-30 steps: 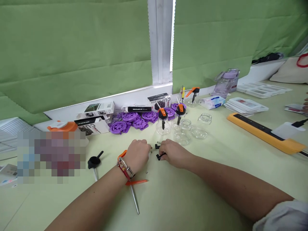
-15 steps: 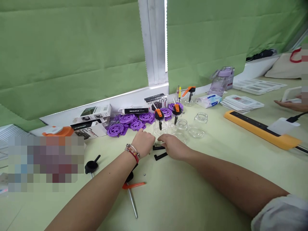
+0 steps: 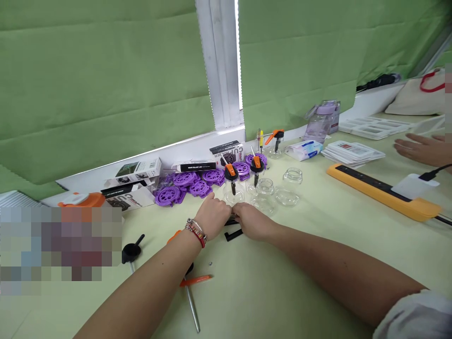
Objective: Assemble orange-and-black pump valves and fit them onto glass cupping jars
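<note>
My left hand [image 3: 212, 216] and my right hand [image 3: 251, 221] meet fingertip to fingertip on the pale green table [image 3: 318, 263], both curled over small black plastic parts [image 3: 231, 221]. What the fingers pinch is too small to name. A black L-shaped piece [image 3: 233, 234] lies just below my right hand. Right behind the hands stand clear glass jars [image 3: 264, 192], two of them with orange and black pump tops [image 3: 230, 172]. Beneath my left forearm lie an orange lever [image 3: 196, 280] and a metal tube [image 3: 192, 308].
Purple round lids [image 3: 190, 184] and small product boxes [image 3: 136, 172] lie along the window sill. A black cap with a stem [image 3: 131, 252] sits at the left. A long orange and black bar [image 3: 381, 192] lies at the right, with another person's hand [image 3: 420, 148] beyond it.
My left hand has slid right and my right hand slightly left, so their fingertips now touch over the small parts. The other person's hand at the right edge has come further into view.
</note>
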`<state>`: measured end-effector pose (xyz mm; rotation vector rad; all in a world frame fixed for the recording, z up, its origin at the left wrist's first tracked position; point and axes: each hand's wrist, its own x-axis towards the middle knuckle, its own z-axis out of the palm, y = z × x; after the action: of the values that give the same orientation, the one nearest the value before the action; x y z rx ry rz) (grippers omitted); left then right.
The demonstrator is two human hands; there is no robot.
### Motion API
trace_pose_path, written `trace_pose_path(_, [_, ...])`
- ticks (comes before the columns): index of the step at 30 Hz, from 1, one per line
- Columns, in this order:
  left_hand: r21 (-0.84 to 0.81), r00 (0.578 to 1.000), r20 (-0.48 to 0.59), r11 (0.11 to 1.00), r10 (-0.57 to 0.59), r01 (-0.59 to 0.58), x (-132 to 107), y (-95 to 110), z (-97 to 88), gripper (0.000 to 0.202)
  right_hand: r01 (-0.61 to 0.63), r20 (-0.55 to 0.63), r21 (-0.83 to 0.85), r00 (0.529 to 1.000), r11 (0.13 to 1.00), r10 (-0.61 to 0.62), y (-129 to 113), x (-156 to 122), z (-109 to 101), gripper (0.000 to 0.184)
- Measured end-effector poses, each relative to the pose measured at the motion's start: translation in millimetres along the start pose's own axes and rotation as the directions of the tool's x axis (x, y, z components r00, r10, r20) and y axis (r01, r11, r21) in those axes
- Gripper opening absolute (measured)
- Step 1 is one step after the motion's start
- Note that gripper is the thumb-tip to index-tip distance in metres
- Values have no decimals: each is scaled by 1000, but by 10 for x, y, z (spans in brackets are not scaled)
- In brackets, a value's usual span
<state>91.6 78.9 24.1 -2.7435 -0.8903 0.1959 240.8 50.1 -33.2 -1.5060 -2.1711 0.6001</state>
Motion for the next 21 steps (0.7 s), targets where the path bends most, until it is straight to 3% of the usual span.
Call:
trace_pose_path(15, [-10,999,36,1000,23,-23,15,4,-31,16,19,13,-4,1000,1000,-19,24,-13,21,16])
trace_pose_path(21, [12,1000,-1,1000,10,-10,-30,-108,-34,17,10,26,44,1000,999,-11,-3,-20,-14,17])
